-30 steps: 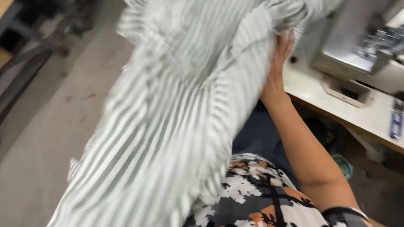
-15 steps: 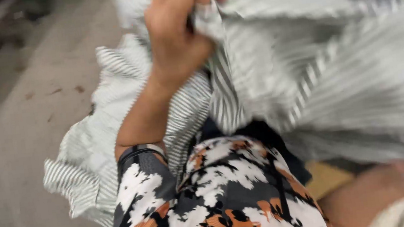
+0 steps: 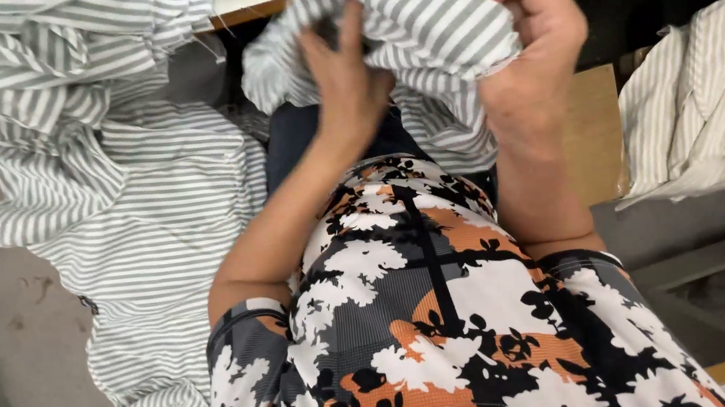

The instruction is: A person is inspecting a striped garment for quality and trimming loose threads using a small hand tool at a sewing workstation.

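My left hand (image 3: 350,88) lies flat against the striped cloth (image 3: 424,17), fingers spread and nearly straight, pressing into its near side rather than closing on it. My right hand (image 3: 535,51) is curled into a fist, and a bunched edge of the same cloth is gripped inside that fist (thumb on top, knuckles turned toward me). The cloth, white with grey stripes, sits just above and between both sets of fingers, draped over them and hanging down toward my lap. Below my wrists is my patterned top (image 3: 428,313), in black, white and orange. To the left of my left fingers, well apart, a pile of striped cloth (image 3: 149,226) spreads across the floor (image 3: 2,358). To the right of my right fingers, another heap of striped cloth (image 3: 703,114) rests apart from them.
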